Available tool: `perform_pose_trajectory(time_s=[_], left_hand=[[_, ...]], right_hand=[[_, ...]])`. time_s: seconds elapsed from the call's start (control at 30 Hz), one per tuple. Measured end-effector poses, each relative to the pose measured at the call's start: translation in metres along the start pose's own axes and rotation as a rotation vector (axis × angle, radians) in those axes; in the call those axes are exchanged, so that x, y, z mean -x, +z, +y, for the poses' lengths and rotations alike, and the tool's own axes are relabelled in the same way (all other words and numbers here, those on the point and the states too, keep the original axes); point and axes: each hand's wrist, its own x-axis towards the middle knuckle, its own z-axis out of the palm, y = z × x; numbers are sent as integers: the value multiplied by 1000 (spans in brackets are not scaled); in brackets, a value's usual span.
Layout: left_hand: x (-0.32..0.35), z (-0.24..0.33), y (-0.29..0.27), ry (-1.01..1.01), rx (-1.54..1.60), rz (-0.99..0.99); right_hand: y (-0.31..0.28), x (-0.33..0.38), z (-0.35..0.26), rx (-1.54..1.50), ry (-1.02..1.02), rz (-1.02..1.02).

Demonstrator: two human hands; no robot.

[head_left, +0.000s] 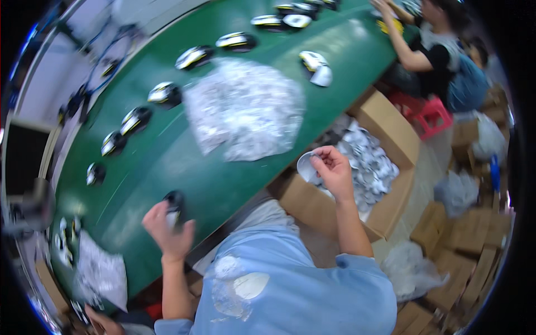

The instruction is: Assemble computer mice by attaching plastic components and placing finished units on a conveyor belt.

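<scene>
My right hand [336, 173] pinches a thin, curved white shell piece [305, 167] between thumb and fingers, over an open cardboard box [393, 131]. Inside that box lies a heap of similar white and grey shell pieces [365, 159]. My left hand [168, 234], slightly blurred, has its thumb spread away from its fingers. It is at the near edge of the green table [151, 178], by a dark rounded part [175, 205]; whether the fingertips touch it I cannot tell.
A clear plastic bag [245, 106] of pale pieces lies mid-table. Several black, white and yellow shells [137, 120] line the far side. Another shell [315, 64] lies beyond the bag. A co-worker [430, 56] sits far right near a red stool [432, 117]. Cartons [469, 231] stand at right.
</scene>
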Motion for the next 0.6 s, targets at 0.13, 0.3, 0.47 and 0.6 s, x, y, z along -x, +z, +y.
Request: perform_pose_trajectory(time_s=[0.13, 0.3, 0.47, 0.6], left_hand=[[-27, 55, -3, -157, 576, -283], [4, 55, -13, -462, 1025, -183], [51, 65, -8, -757, 1684, 13], [61, 51, 1, -899, 1743, -122]], right_hand=[[119, 28, -62, 212, -129, -471], [205, 53, -62, -2, -306, -870], [243, 76, -19, -132, -533, -1088], [252, 77, -14, -121, -409, -1088]])
